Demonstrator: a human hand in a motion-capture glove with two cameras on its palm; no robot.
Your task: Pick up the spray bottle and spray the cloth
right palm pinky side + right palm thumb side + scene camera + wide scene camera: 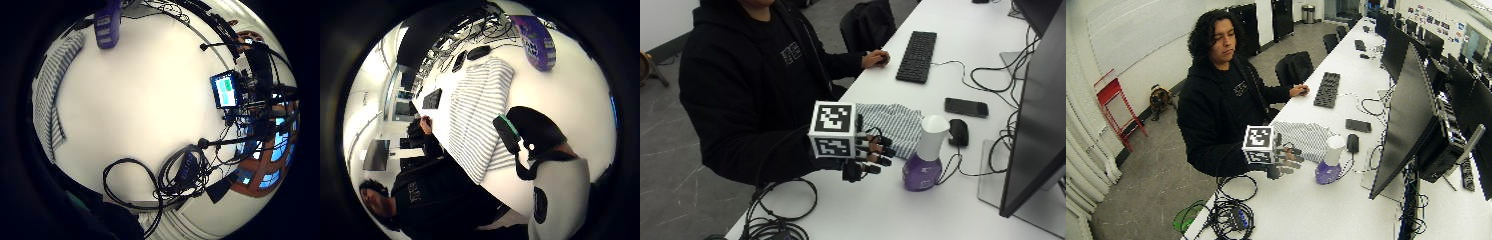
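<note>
My gloved right hand (863, 152) hovers over the table (906, 215) near its front edge, fingers loosely curled and holding nothing. Just beside it the spray bottle (925, 155) stands upright: purple body, white trigger head. I judge it rigid, slick plastic, heavy low down with liquid, best gripped round the neck under the trigger. Beyond, the soft striped cloth (889, 125) lies flat by the front edge.
</note>
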